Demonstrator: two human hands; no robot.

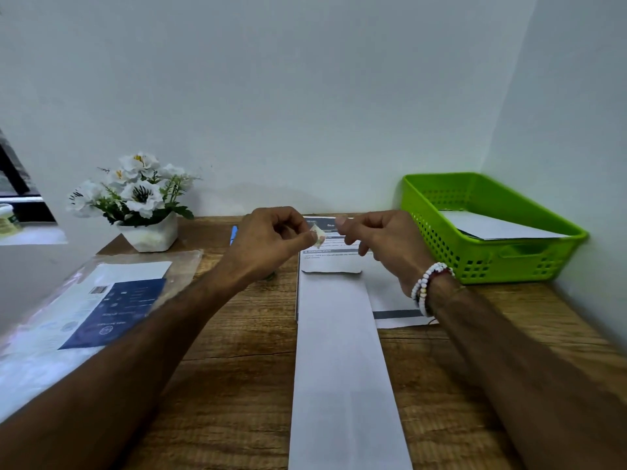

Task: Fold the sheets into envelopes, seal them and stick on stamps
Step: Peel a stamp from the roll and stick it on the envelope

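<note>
**One stamp [318, 237] held above the envelope [342, 368]**

The envelope lies nearest on the table [237, 368]. Over its far end the left hand [271, 237] pinches the stamp. The right hand [376, 239] curls beside it, grip unclear. Beyond, a green basket [437, 239].

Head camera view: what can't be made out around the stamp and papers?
All head view.
The stamp: small, blurred, partly covered by the pinching left hand; design unreadable.
The right hand: fingers curled beside the stamp; contact cannot be told.
The printed sheet: text too small, partly under the envelope and hands.
The envelope: near end cut off by bottom edge.
The green basket: its wall hides most of the paper inside.
</note>
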